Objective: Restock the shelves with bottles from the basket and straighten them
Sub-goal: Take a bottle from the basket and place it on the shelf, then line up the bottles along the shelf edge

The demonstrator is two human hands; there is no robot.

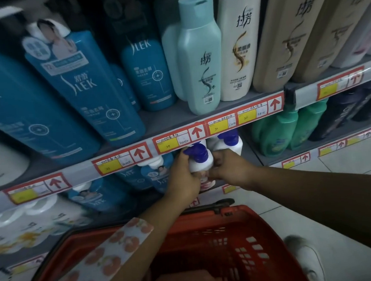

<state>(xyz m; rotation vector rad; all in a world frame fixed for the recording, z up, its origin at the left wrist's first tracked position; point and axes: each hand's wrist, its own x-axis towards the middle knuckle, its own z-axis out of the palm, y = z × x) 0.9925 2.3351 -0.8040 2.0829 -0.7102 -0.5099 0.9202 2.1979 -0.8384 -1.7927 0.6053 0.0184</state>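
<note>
Now both hands, left hand (183,174) and right hand (229,170), clasp the white bottle (200,163); best seated upright, label forward, beside its blue-capped neighbour (230,143).

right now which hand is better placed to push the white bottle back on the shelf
Left. The left hand wraps the white bottle from its side and below the blue cap, so it can likely steer it. The right hand only pinches its lower edge.

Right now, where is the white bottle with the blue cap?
In the head view it is centre frame, the white bottle with the blue cap held between the left hand and right hand, just under the price rail, above the red basket.
</note>
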